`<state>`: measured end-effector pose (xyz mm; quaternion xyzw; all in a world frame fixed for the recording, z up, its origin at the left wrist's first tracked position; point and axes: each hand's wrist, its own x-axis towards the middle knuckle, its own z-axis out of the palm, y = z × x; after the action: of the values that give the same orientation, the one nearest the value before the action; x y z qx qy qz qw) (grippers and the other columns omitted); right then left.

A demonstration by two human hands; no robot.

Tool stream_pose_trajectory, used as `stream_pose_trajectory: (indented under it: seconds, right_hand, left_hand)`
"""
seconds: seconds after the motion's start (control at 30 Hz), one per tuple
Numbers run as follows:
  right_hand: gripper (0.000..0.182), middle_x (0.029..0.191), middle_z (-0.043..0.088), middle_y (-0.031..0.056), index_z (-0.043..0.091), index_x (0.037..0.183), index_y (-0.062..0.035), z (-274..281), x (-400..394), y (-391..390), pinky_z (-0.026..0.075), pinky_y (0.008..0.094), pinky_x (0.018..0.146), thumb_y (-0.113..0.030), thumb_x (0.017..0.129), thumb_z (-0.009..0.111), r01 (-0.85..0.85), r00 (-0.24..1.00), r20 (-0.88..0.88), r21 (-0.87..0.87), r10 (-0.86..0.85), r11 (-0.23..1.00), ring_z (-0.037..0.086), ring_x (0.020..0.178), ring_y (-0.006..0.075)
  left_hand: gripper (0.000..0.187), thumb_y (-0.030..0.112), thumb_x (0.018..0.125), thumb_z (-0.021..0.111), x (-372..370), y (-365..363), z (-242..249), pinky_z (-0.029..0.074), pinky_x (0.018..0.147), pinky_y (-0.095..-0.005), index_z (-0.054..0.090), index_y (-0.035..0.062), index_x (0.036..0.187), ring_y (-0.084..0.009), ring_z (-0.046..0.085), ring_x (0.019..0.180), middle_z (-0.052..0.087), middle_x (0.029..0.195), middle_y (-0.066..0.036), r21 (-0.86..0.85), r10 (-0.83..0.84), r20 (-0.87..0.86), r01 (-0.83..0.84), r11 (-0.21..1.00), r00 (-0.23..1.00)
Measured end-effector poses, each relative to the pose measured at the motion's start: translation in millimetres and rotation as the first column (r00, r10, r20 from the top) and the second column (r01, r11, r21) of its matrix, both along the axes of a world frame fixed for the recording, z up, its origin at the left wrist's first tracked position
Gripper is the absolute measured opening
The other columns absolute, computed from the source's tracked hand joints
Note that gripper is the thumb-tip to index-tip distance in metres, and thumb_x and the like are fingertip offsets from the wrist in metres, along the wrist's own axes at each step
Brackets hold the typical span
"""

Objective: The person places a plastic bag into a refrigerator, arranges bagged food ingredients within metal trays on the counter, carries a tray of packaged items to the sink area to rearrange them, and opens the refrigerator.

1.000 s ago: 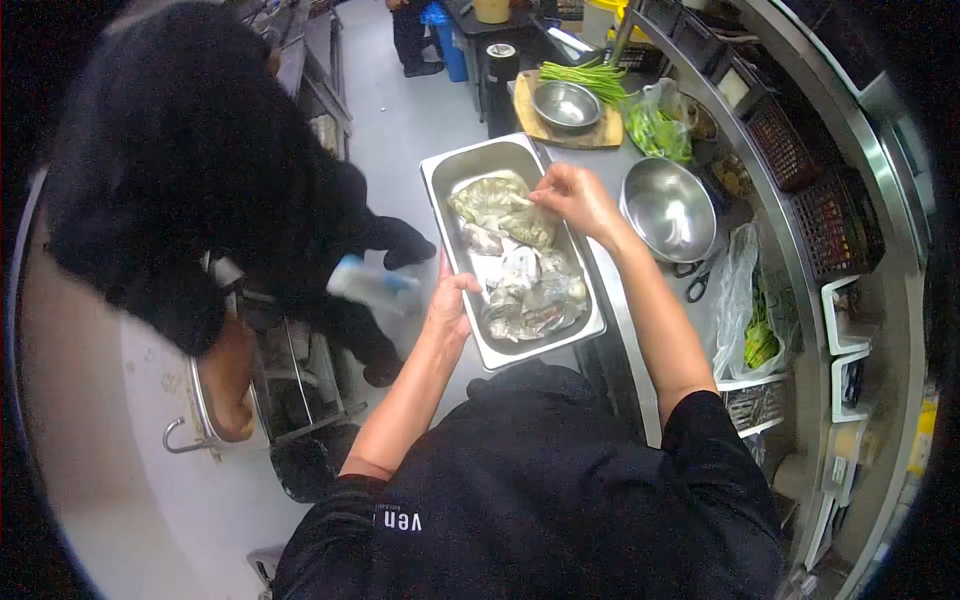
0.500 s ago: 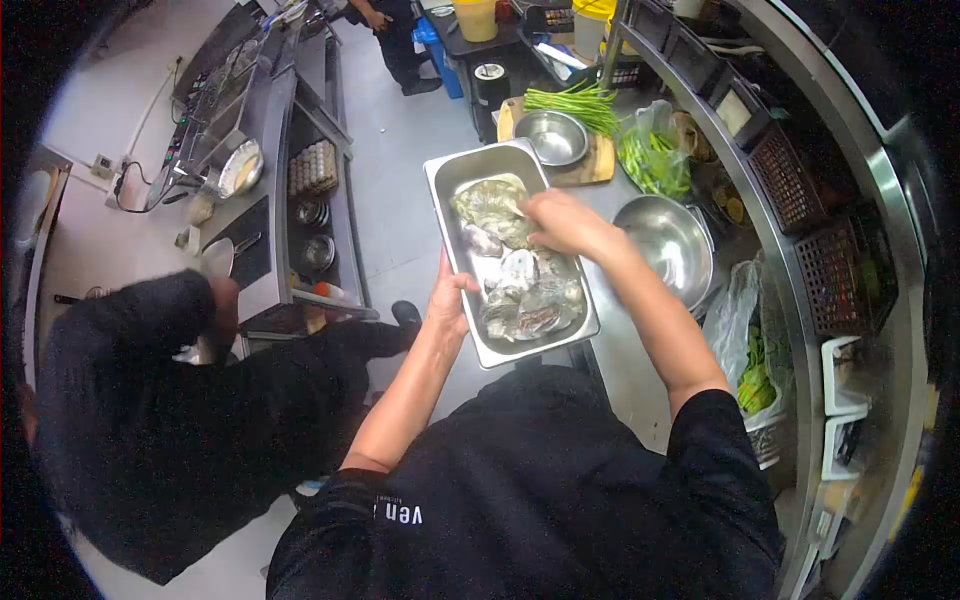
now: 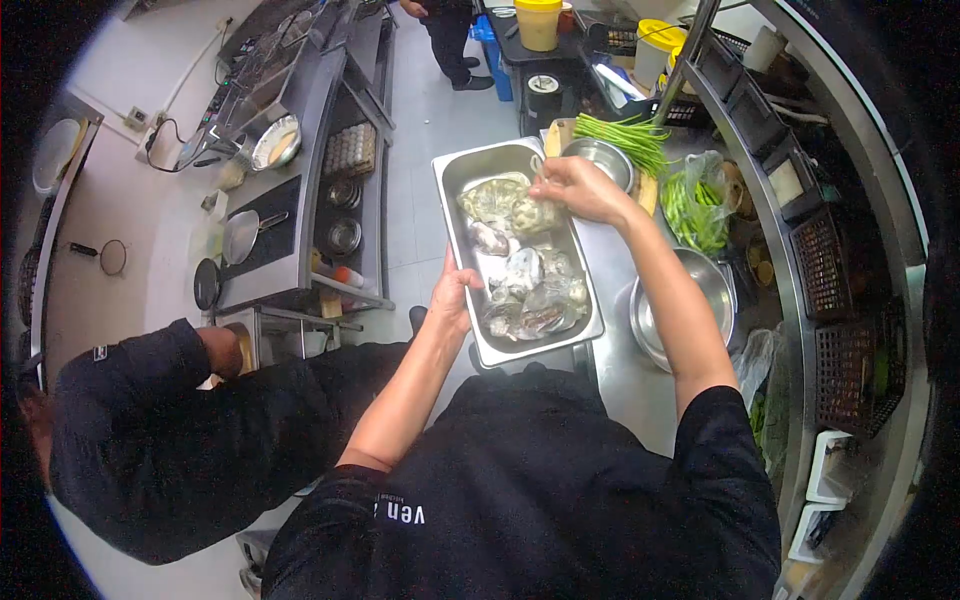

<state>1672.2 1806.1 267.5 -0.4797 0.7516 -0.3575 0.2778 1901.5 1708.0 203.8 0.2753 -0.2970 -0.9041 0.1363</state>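
Observation:
My left hand (image 3: 453, 293) grips the left side of a deep steel food pan (image 3: 500, 161), thumb over the rim, holding it tilted in front of my body. Inside lie several clear plastic bags of food. Those at the far end look pale green. The nearer bags (image 3: 540, 300) look grey and whitish; what food they contain I cannot make out. With fingers pinched together, my right hand (image 3: 583, 190) holds the twisted top of a pale green bag (image 3: 537, 213) at the pan's upper right.
To the right on the steel counter stand a large steel bowl (image 3: 690, 310), a smaller bowl (image 3: 607, 160), green stalks (image 3: 630, 140) and bagged greens (image 3: 695, 212). A person in black (image 3: 220, 440) bends close on my left. Another person (image 3: 450, 40) stands far ahead. Shelving curves along the right.
My right hand has lifted slightly, and the bag top shows between its fingers. The view has shifted, while my left hand keeps its hold on the pan. The person at left has moved lower.

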Motion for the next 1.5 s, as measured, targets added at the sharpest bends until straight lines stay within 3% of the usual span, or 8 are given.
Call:
stream_pose_trajectory:
  seconds: [0.27,0.33,0.53,0.63,0.87,0.93,1.13,1.5]
  right_hand:
    - [0.025,0.083,0.064,0.0061,0.061,0.088,-0.0013,2.3,-14.2,-5.7,0.043,0.0292,0.072,-0.026,0.085,0.065,-0.038,0.973,0.221,-0.110,0.062,0.993,0.054,0.080,0.0122]
    - [0.018,0.081,0.060,-0.0021,0.061,0.091,-0.0021,-2.7,-22.7,-8.0,0.042,0.0240,0.072,-0.020,0.087,0.063,0.007,0.976,0.217,-0.119,0.019,0.993,0.048,0.078,0.0060]
    - [0.012,0.081,0.061,0.0083,0.063,0.089,-0.0059,-30.4,-33.5,-11.6,0.045,0.0333,0.077,-0.017,0.083,0.065,-0.124,0.975,-0.219,-0.345,0.048,0.931,0.060,0.082,0.0249]
    - [0.023,0.098,0.062,0.0197,0.062,0.098,-0.0050,-13.7,-30.0,-13.7,0.047,0.0368,0.082,-0.017,0.079,0.067,-0.028,0.981,-0.183,0.156,0.057,0.987,0.060,0.092,0.0341]
    - [0.039,0.099,0.066,0.0162,0.063,0.115,-0.0121,-66.7,-32.1,-12.4,0.047,0.0381,0.082,-0.016,0.077,0.069,-0.053,0.919,-0.393,-0.042,0.033,0.998,0.061,0.095,0.0350]
    - [0.032,0.095,0.067,0.0161,0.067,0.107,-0.0119,-54.9,-38.4,-7.4,0.048,0.0363,0.081,-0.015,0.076,0.069,0.000,0.989,-0.145,0.089,0.013,0.996,0.064,0.090,0.0326]
    - [0.024,0.094,0.068,0.0148,0.069,0.102,-0.0111,-33.5,-47.8,-9.4,0.048,0.0319,0.080,-0.012,0.078,0.067,-0.033,0.994,0.105,0.077,0.025,0.996,0.066,0.088,0.0240]
    - [0.019,0.092,0.067,0.0159,0.070,0.098,-0.0101,-48.4,-28.8,-37.6,0.048,0.0347,0.079,-0.012,0.080,0.064,-0.082,0.993,-0.079,0.088,0.089,0.993,0.064,0.089,0.0282]
  left_hand:
    - [0.095,-0.009,0.049,0.041,-31.4,-19.2,-0.3,0.054,0.085,-0.0404,0.026,0.0171,0.139,-0.0322,0.053,0.109,0.047,0.121,-0.014,0.015,-0.036,-0.028,0.037,0.999,0.999]
    - [0.094,-0.009,0.049,0.041,-42.9,-21.3,2.3,0.054,0.085,-0.0394,0.027,0.0171,0.139,-0.0313,0.054,0.108,0.047,0.121,-0.013,0.015,-0.066,-0.024,0.066,0.998,0.998]
    - [0.096,-0.009,0.050,0.041,-60.4,-24.2,2.1,0.054,0.084,-0.0362,0.026,0.0175,0.141,-0.0298,0.055,0.108,0.048,0.121,-0.013,0.007,-0.045,-0.012,0.045,0.999,0.999]
    - [0.098,-0.009,0.049,0.042,-66.3,-22.7,6.4,0.054,0.084,-0.0340,0.025,0.0172,0.142,-0.0284,0.055,0.107,0.050,0.120,-0.013,-0.020,-0.046,-0.014,0.046,0.999,0.999]
    - [0.101,-0.010,0.048,0.042,-77.5,-16.1,-9.0,0.054,0.081,-0.0320,0.023,0.0176,0.144,-0.0270,0.056,0.104,0.051,0.119,-0.012,-0.030,-0.013,0.017,0.014,0.999,1.000]
    - [0.101,-0.010,0.048,0.042,-76.8,-12.3,-7.7,0.054,0.081,-0.0324,0.024,0.0178,0.144,-0.0272,0.056,0.104,0.051,0.119,-0.012,-0.016,-0.009,0.010,0.010,1.000,1.000]
    - [0.102,-0.011,0.048,0.041,-75.2,-13.5,-1.3,0.055,0.081,-0.0344,0.023,0.0190,0.144,-0.0279,0.057,0.103,0.051,0.118,-0.013,0.016,-0.005,0.014,0.004,1.000,1.000]
    - [0.100,-0.009,0.048,0.043,-57.7,-28.7,3.2,0.052,0.087,-0.0406,0.022,0.0192,0.142,-0.0324,0.053,0.109,0.047,0.122,-0.014,0.015,-0.031,0.022,0.031,0.999,0.999]
